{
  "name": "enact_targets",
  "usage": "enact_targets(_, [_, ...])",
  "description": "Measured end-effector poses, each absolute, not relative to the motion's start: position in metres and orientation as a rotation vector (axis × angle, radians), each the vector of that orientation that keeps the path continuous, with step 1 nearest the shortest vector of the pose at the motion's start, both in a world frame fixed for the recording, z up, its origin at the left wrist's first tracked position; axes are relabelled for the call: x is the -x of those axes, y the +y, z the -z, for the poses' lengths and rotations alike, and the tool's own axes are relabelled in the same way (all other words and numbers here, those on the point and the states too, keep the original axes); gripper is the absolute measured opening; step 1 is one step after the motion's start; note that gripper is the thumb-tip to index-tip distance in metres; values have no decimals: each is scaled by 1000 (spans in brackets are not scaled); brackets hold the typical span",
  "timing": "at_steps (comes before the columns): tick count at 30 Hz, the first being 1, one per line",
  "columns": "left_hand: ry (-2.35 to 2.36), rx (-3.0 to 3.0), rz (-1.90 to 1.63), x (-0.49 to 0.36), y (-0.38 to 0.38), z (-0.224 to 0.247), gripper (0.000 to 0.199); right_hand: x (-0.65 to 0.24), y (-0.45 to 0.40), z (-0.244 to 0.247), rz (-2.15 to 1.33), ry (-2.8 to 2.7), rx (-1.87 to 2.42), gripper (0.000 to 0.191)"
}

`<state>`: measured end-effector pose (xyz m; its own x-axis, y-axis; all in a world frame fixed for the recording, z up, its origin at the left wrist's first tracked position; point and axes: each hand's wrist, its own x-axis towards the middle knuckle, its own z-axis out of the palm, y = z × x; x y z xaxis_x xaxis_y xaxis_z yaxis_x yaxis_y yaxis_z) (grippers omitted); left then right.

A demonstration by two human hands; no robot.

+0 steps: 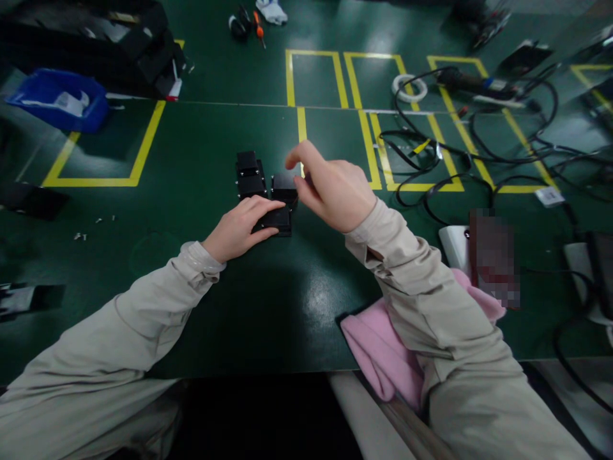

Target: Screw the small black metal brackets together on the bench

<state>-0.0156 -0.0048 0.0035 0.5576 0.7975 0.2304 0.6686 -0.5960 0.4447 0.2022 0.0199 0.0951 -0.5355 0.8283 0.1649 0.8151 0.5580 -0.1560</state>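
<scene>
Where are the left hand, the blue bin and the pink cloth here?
Left hand (234,229): head view, on the back of the hand.
Blue bin (98,107): head view, on its wall, right end.
Pink cloth (377,345): head view, on its left part.

One left hand (242,229), one right hand (338,190) and four black blocks (251,186) at centre; one blue bin (97,112); one pink cloth (376,335).

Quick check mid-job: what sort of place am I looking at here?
Probably a workshop or factory assembly bench. The green table is marked off with yellow lines, loose screws lie on it, and the left hand rests on small black blocks.
</scene>
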Motion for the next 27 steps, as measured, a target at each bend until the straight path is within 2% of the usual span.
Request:
enact_targets(19, [1224,-2445,-575,16,-5,-5,45,-203,18,-98,-150,-2577,1395,43])
enact_targets(27, [1225,-2433,-577,15,-5,-6,44,-202,19,-97,-167,-2552,1384,39])
